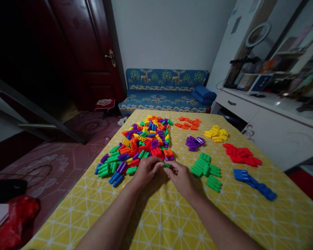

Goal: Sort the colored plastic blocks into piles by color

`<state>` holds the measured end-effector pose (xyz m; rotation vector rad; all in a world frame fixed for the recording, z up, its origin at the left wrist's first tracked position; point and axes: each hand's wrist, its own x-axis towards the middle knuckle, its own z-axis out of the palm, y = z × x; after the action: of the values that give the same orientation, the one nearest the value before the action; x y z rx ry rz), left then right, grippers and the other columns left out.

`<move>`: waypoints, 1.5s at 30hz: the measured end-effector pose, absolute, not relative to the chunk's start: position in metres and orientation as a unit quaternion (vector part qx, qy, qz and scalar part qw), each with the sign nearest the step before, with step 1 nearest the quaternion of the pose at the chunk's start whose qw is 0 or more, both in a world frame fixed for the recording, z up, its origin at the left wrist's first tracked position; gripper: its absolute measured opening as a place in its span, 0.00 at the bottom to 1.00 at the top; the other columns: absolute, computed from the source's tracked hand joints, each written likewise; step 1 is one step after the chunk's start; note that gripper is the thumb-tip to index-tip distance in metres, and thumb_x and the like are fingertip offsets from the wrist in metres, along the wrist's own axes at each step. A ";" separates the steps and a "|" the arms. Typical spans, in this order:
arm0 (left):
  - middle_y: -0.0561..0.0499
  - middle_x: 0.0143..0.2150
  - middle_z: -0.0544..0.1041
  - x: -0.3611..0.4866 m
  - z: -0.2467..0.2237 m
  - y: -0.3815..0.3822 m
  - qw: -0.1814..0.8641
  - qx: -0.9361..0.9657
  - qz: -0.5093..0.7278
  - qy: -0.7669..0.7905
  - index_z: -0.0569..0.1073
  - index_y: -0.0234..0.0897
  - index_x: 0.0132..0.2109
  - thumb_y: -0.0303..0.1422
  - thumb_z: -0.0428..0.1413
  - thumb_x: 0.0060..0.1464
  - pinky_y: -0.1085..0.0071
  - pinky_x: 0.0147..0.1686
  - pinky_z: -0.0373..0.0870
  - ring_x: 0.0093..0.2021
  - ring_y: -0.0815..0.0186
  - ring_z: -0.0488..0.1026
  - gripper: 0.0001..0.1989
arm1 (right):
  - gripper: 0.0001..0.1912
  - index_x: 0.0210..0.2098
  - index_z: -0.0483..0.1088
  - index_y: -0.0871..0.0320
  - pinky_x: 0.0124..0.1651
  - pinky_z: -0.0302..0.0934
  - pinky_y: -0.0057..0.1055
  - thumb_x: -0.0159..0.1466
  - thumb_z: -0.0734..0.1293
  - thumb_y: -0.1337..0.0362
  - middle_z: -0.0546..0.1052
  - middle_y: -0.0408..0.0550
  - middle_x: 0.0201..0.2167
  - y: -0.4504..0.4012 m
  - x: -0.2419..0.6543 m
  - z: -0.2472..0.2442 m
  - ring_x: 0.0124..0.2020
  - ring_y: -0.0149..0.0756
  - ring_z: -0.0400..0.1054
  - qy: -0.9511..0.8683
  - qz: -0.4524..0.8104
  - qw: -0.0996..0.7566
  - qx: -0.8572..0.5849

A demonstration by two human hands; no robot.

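A small green plastic toy block (166,165) shows between my two hands, partly covered by fingers. My left hand (147,169) is closed at its left end, beside the mixed heap of coloured toy blocks (143,135). From the other side, my right hand (179,174) pinches the same block. Just right of that hand lies a group of green blocks (203,166). Purple blocks (194,143) are grouped farther back, and blue blocks (255,183) form a row at the right.
Orange (188,123), yellow (216,133) and red (242,155) block groups lie on the right half of the table with its yellow patterned cloth (160,215). Behind the table stands a blue sofa (161,95); a white cabinet (279,121) stands to the right.
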<state>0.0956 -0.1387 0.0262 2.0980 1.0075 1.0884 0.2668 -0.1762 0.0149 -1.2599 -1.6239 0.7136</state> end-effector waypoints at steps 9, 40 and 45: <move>0.52 0.21 0.70 0.095 0.027 -0.138 0.241 0.779 0.413 0.406 0.71 0.33 0.25 0.40 0.48 0.63 0.75 0.26 0.59 0.23 0.70 0.65 0.21 | 0.10 0.40 0.75 0.57 0.37 0.67 0.28 0.64 0.65 0.61 0.79 0.48 0.35 -0.180 0.270 0.015 0.35 0.36 0.73 -0.658 0.256 0.511 -0.491; 0.49 0.26 0.77 0.094 0.029 -0.136 0.270 0.766 0.394 0.430 0.76 0.33 0.30 0.40 0.49 0.63 0.74 0.29 0.64 0.26 0.68 0.70 0.19 | 0.10 0.41 0.70 0.57 0.33 0.68 0.31 0.62 0.65 0.59 0.78 0.47 0.32 -0.167 0.278 0.008 0.30 0.35 0.73 -0.595 0.282 0.558 -0.505; 0.49 0.26 0.77 0.093 0.028 -0.135 0.263 0.765 0.396 0.435 0.75 0.34 0.29 0.41 0.49 0.62 0.73 0.29 0.64 0.26 0.67 0.71 0.20 | 0.09 0.41 0.71 0.56 0.46 0.65 0.38 0.63 0.64 0.61 0.78 0.51 0.38 -0.161 0.322 0.026 0.40 0.42 0.72 -0.654 0.029 0.512 -0.557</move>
<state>0.0934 -0.1349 0.0279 2.0680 1.1764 1.0699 0.3220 -0.1613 0.0257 -1.3400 -1.5727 0.0706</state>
